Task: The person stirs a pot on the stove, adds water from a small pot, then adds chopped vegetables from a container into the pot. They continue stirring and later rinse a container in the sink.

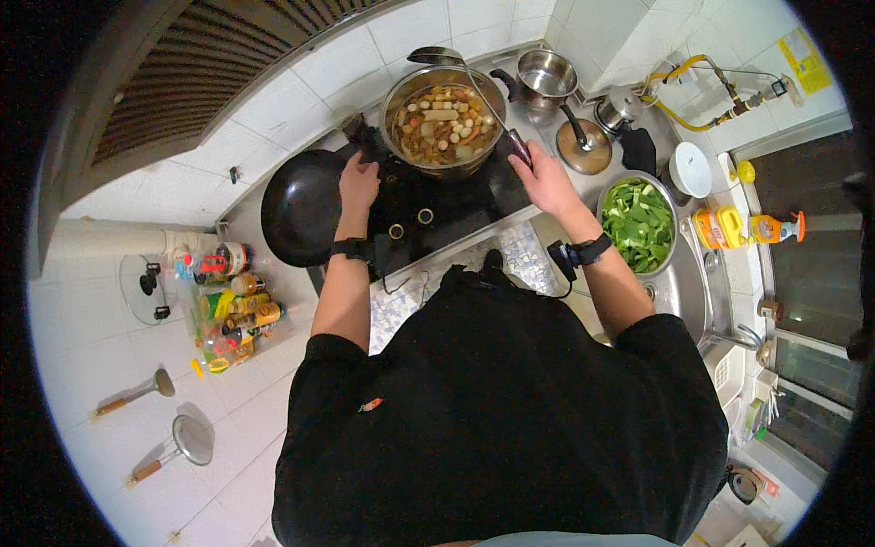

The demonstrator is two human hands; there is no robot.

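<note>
My right hand [544, 179] grips the dark handle of a metal ladle [489, 104], whose bowl is raised above the far rim of a large steel pot [501, 133]. The pot stands on the black gas stove [444, 229] and holds broth with pale balls, orange pieces and other food [444, 126]. My left hand [359, 182] is over the stove, fingers partly curled, between the pot and a black wok [301, 212]; I see nothing held in it. A steel bowl of chopped green leaves [637, 224] stands by the sink, right of my right forearm.
Beyond the stove's right side are a small saucepan [547, 74], a glass lid [583, 147] and a lidded steel pot [618, 108]. A white bowl [690, 169] stands near the sink [696, 287]. Seasoning bottles [253, 316] crowd the left. The range hood [205, 82] hangs at upper left.
</note>
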